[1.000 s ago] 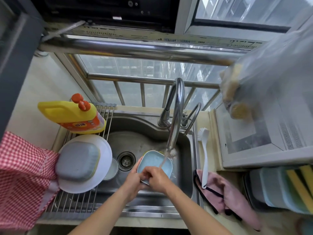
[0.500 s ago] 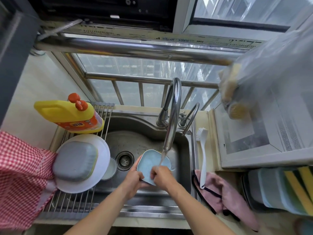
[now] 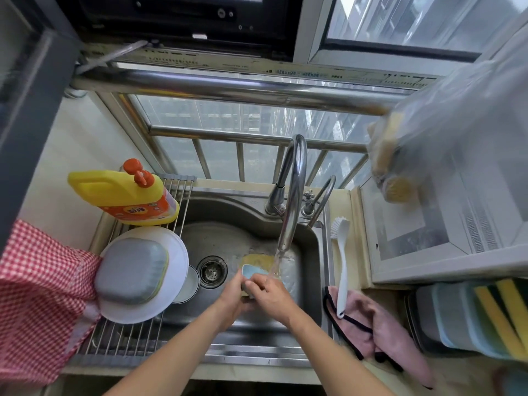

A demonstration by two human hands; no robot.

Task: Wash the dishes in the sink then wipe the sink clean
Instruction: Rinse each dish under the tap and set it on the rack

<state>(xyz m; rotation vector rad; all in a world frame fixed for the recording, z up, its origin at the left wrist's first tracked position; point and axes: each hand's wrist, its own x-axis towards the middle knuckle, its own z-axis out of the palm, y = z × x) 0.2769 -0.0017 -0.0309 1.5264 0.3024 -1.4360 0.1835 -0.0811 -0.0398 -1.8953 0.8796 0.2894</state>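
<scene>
Bare forearms and hands, lower centre of the frame

No sleeves, gloves, rings or watch show on the left hand [image 3: 233,292] or right hand [image 3: 271,295]; both forearms are uncovered to the bottom edge.

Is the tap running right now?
On. A stream of water falls from the faucet spout onto the blue dish held by both the left hand and right hand.
</scene>
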